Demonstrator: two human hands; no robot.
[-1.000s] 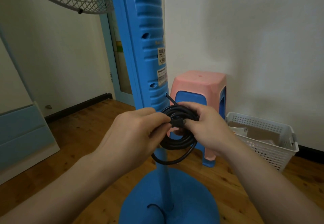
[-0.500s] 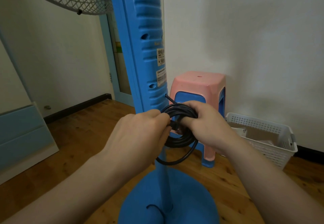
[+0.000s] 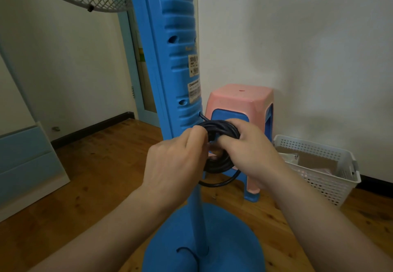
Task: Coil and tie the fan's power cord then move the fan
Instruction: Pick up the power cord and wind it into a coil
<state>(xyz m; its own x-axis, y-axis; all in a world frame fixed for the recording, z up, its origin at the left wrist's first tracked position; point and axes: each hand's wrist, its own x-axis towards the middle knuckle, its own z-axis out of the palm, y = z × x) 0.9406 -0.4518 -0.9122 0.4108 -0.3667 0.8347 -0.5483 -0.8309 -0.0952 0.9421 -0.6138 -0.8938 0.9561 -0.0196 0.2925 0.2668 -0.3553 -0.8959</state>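
Right in front of the fan [image 3: 176, 63] column, the black power cord [image 3: 221, 165] hangs as a coiled bundle, gripped from both sides: the left hand [image 3: 176, 163] pinches its top with curled fingers, the right hand [image 3: 251, 154] wraps round the loops (one strand sags lower). Behind stand a pink stool [image 3: 240, 99] and a white basket [image 3: 331, 176] by the wall

- The left hand [image 3: 176, 161] sits closer in against the coiled cord [image 3: 219, 144] than a second ago, its fingertips tucked into the bundle's middle.
- The right hand [image 3: 248, 152] has shifted its grip slightly further over the coil's top.
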